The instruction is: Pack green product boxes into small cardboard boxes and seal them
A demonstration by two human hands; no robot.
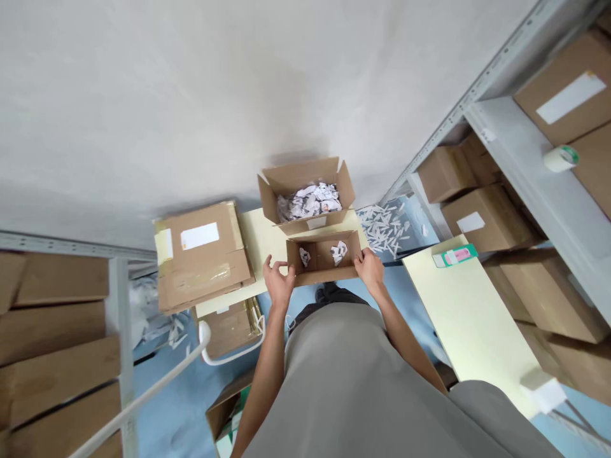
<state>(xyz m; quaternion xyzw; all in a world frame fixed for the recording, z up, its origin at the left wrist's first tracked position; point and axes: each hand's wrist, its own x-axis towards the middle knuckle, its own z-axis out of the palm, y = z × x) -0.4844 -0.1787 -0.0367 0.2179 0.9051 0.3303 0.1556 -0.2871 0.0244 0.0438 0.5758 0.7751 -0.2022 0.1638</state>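
Observation:
A small open cardboard box (324,276) sits in front of me at the near edge of the cream table. Two crumpled pieces of printed paper (339,253) lie on its bottom. My left hand (279,281) is at the box's left side, fingers spread and the thumb near or against the corner. On the opposite side, my right hand (370,270) grips the right wall with bent fingers. Just behind stands a larger open carton (300,173), partly filled with crumpled white paper (315,201).
Flattened cartons (205,261) are stacked on the table (258,232) at left. A green-and-pink package (456,255) lies on the side table (472,318) at right. Shelves with boxes flank both sides; a tape roll (561,158) rests on the right shelf. A white curved bar (157,388) reaches in at lower left.

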